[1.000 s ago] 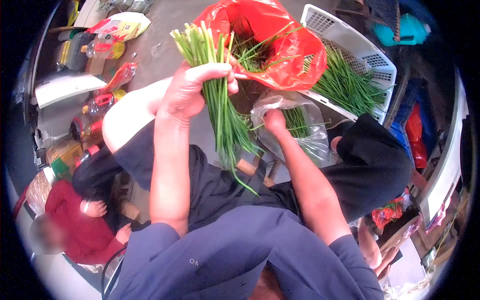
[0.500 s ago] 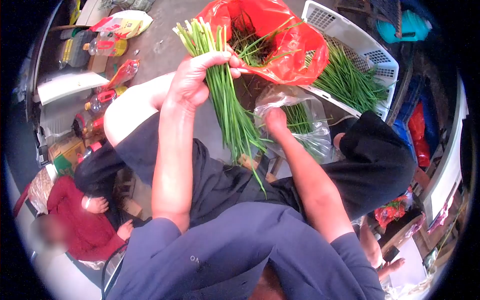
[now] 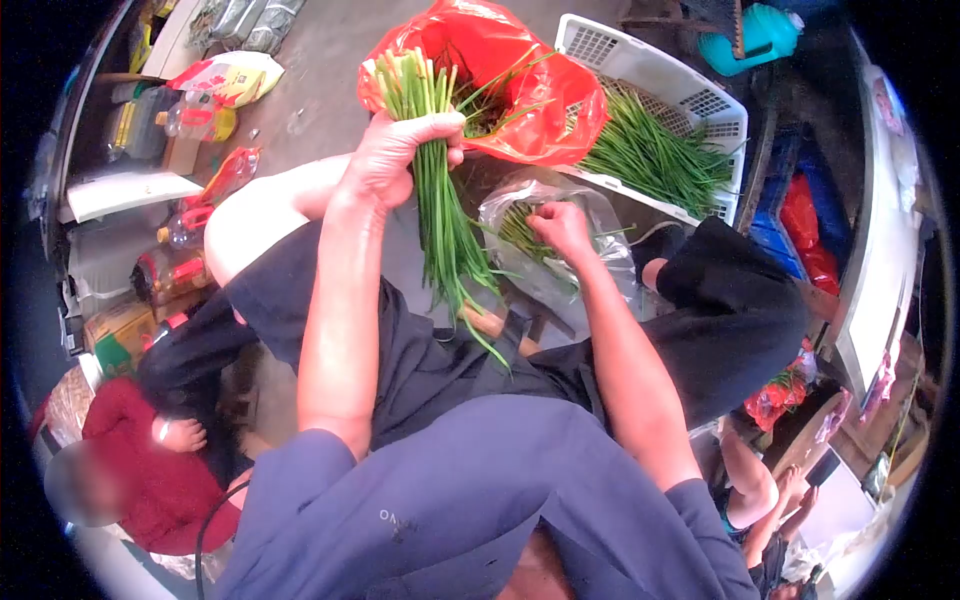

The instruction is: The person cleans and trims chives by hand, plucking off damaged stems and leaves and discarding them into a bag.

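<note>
My left hand is closed around a thick bunch of garlic chives, pale cut ends upward and green leaves hanging toward my lap. My right hand is inside the mouth of a clear plastic bag. Its fingers are pinched on the loose garlic chives in that bag; how many stalks they grip is hidden. Just beyond the bunch, a red plastic bag stands wide open with dark trimmings and a few green blades in it.
A white plastic basket with more chives stands at the far right. Bottles of oil and packets line the left side. A person in a red top sits at lower left; other people's limbs show at lower right. A teal jug stands at upper right.
My right hand, earlier at the clear bag with its fingers hidden, now shows pinched fingers at the chives. The left hand keeps its bunch. The whole view has shifted slightly.
</note>
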